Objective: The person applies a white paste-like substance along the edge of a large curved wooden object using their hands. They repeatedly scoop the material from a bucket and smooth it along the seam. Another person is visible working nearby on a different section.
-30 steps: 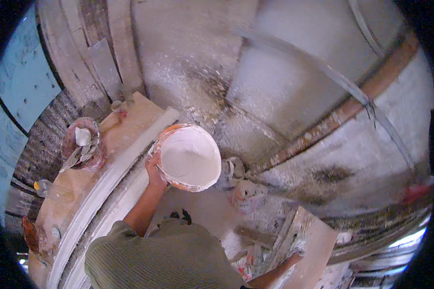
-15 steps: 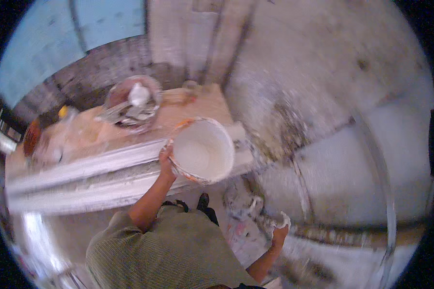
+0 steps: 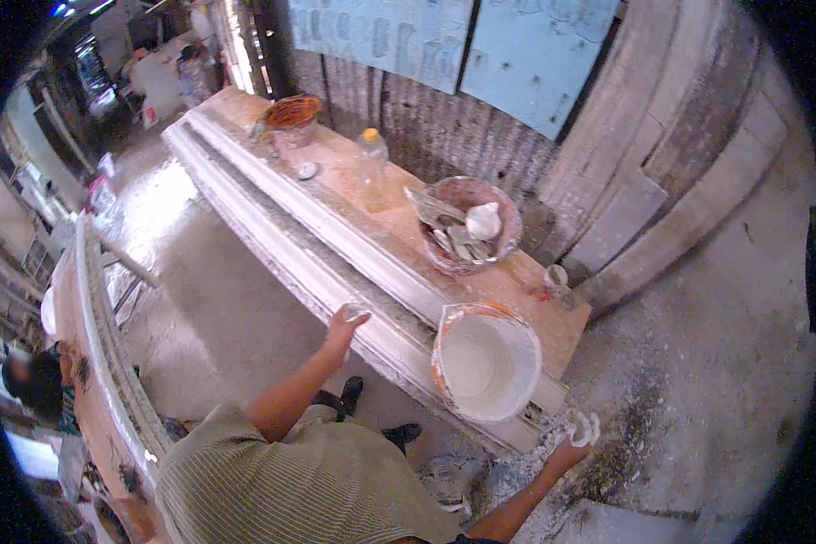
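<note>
A bucket [image 3: 515, 349] with an orange-smeared rim stands on the near end of long white moulding strips [image 3: 272, 227], with pale, creamy material inside. My left hand [image 3: 343, 328] is at the near edge of the moulding, left of the bucket and apart from it. Its fingers are loosely bent, with white on them, and I see nothing held. Right of the bucket, past the bench end, my right hand [image 3: 577, 442] hangs in the air. White paste coats its curved, parted fingers.
Behind the moulding, the bench [image 3: 335, 181] carries a basin of scraps [image 3: 435, 258], a yellow-capped bottle [image 3: 372, 163], an orange-lined bowl [image 3: 292, 122] and a small cup [image 3: 556, 276]. At far left, a person [image 3: 41, 385] is beside another long curved piece [image 3: 109, 344]. Boards [image 3: 671, 136] lean at right.
My left hand has let go of the bucket's rim and moved left to the moulding. The bucket now rests on the moulding. My view has swung left, bringing more of the bench into sight.
</note>
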### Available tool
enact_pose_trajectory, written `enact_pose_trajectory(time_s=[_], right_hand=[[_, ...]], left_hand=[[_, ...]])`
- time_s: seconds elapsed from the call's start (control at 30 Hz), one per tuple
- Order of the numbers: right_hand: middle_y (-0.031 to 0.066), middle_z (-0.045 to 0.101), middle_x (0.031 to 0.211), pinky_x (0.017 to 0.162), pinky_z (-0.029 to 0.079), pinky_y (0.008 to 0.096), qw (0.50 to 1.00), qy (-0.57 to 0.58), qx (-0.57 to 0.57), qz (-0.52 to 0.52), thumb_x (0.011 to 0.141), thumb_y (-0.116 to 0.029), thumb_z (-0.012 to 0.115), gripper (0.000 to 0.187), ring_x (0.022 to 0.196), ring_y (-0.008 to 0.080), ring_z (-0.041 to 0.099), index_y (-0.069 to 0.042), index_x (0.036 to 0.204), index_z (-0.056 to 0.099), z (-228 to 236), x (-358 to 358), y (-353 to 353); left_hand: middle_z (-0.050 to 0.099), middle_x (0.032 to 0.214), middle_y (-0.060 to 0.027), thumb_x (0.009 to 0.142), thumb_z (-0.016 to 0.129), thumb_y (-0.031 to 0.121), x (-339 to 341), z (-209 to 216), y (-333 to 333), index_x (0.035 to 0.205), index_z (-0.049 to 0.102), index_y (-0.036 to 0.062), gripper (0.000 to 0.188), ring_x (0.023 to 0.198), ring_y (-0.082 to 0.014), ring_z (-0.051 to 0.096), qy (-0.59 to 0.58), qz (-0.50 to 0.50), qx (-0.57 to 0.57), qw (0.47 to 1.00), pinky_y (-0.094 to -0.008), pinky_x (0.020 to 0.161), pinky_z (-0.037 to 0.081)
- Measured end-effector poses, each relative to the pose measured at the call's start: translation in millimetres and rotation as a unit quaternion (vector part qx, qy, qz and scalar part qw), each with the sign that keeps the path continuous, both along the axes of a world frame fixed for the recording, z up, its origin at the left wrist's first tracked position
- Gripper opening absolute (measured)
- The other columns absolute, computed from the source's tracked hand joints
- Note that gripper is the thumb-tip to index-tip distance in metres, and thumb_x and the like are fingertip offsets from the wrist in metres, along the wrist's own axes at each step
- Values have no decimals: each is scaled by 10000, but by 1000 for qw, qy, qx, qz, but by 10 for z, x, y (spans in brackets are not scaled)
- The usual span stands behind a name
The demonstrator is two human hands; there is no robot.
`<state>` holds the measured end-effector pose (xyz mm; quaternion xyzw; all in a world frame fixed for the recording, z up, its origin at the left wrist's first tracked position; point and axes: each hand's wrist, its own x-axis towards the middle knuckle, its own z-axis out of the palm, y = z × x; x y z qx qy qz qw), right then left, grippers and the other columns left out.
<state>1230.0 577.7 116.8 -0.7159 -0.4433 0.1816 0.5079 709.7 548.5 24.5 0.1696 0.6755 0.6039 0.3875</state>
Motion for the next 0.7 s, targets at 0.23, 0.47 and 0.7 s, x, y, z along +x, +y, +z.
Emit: enact_pose_trajectory(time_s=[0.23,0.47,0.7], right_hand=[[123,600,1223,960,449,372,983,22,126,130,741,55,619,498,1090,235,582,0,1234,570,82,-1175,669],[171,622,1089,929,437,401,936,-203,20,287,699,-111,792,538,1053,324,567,33,1169,571,589,-3023,621],[301,590,1085,926,440,464,768,-575,-91,266,799,-204,625,435,1064,427,552,112,1092,564,442,-3542,161]], left_hand=[[594,1178,-82,798,599,-25,-1031,186,-972,1232,549,68,447,1057,-222,582,-100,146,88,980,-317,887,489],[590,1225,-92,689,497,-180,-1991,148,-1505,1250,532,47,606,1117,-239,569,-119,281,104,947,-353,967,477],[592,1242,-104,611,554,-215,-3396,-179,-1802,1260,507,0,686,1169,-251,554,-97,291,126,943,-354,958,463]])
